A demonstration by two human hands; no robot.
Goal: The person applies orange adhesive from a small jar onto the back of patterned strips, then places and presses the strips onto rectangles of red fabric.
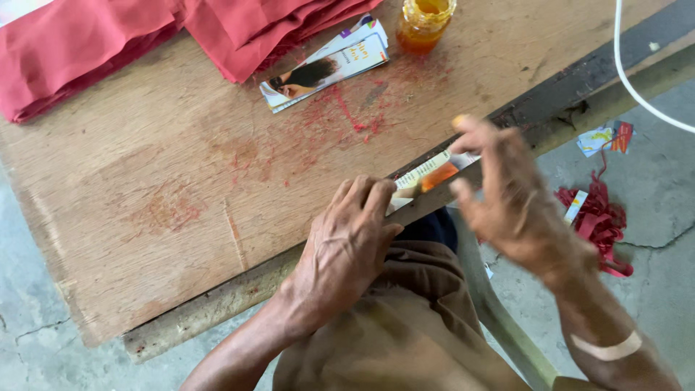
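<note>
Two hands at the board edge: left hand [346,242] fingers curled pressing a printed strip [428,176], right hand [507,195] fingers spread touching it.

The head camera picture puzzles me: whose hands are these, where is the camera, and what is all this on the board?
There is no machine here. The camera sits on a person's head and looks down, so you see that person's own two bare hands. The left hand presses a narrow printed paper strip against the near edge of a worn wooden board. The right hand, blurred, hovers over the strip's other end with fingers spread; whether it touches is unclear. Farther back lie folded red cloth, a small stack of printed cards and a jar of amber liquid. Red scraps lie on the concrete floor.
</note>
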